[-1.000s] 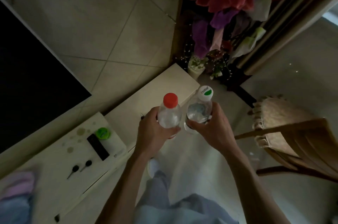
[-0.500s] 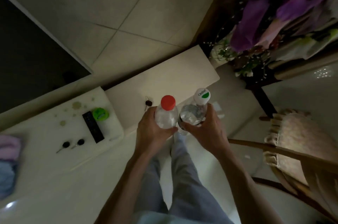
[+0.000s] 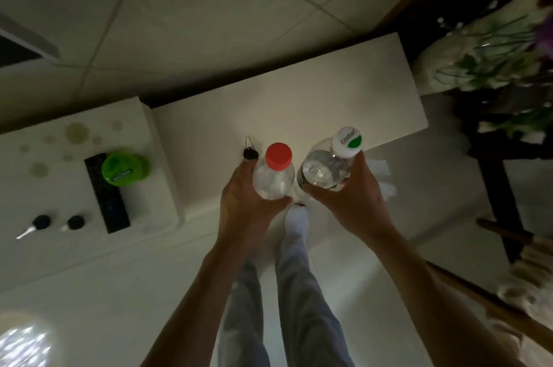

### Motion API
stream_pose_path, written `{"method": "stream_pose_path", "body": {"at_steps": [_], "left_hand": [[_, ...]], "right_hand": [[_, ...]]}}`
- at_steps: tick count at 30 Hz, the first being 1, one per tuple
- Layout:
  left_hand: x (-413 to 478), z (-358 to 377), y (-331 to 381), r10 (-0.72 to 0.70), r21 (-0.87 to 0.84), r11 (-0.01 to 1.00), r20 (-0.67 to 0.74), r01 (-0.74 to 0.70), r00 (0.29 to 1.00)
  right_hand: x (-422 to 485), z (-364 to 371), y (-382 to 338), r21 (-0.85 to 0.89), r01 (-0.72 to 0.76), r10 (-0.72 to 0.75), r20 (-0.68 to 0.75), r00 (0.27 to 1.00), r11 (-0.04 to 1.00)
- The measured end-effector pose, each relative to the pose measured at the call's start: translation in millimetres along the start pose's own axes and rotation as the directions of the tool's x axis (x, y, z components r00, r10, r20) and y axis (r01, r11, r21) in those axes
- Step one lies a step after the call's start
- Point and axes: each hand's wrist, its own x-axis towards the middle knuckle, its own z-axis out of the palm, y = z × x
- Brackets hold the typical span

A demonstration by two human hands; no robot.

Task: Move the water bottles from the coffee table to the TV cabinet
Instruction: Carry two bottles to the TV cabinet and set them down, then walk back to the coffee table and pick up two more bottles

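Note:
My left hand [image 3: 242, 202] grips a clear water bottle with a red cap [image 3: 273, 175], held upright. My right hand [image 3: 350, 202] grips a second clear bottle with a white and green cap [image 3: 329, 164], tilted slightly right. Both bottles hang side by side, close together, above the front edge of the low white TV cabinet [image 3: 299, 103]. The lower bodies of both bottles are hidden by my fingers.
A black key [image 3: 250, 152] lies on the cabinet just left of the bottles. The raised cabinet section [image 3: 74, 202] on the left holds a black remote [image 3: 107, 196], a green round tin [image 3: 124, 169] and two small keys. A flower stand [image 3: 493, 73] is at right, a wooden chair at lower right.
The view has closed in on the cabinet. Both hands have carried the bottles forward, from over the floor to above the cabinet's front edge. The grips are the same.

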Motion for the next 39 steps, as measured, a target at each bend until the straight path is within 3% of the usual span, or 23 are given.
{"method": "stream_pose_path", "body": {"at_steps": [11, 18, 27, 30, 35, 39], "left_hand": [[143.8, 98.3, -32.3, 0.086, -0.078, 0.991, -0.220, -0.106, 0.972], [185.7, 125.4, -44.5, 0.127, -0.068, 0.987, -0.241, -0.147, 0.962], [179.2, 127.2, -51.8, 0.198, 0.025, 0.980, -0.224, -0.197, 0.954], [177.3, 122.4, -50.8, 0.176, 0.068, 0.984, -0.183, -0.166, 0.967], [157.2, 90.8, -51.1, 0.012, 0.165, 0.986, -0.066, -0.001, 0.998], [122.6, 50.7, -38.9, 0.014, 0.299, 0.954, -0.027, -0.006, 1.000]], "right_hand": [[146.3, 53.1, 97.7, 0.091, 0.045, -0.027, -0.194, 0.981, 0.995], [174.8, 74.4, 126.7, 0.142, 0.045, 0.003, -0.318, 0.948, 0.989], [178.9, 87.7, 133.2, 0.068, 0.096, -0.076, -0.255, 0.964, 0.993], [175.4, 81.1, 131.5, 0.051, 0.037, -0.026, -0.207, 0.978, 0.998], [142.5, 45.8, 131.1, -0.011, -0.099, 0.096, -0.160, 0.982, 0.995], [98.3, -0.3, 112.8, -0.079, -0.201, 0.186, -0.168, 0.968, 0.976]]}}
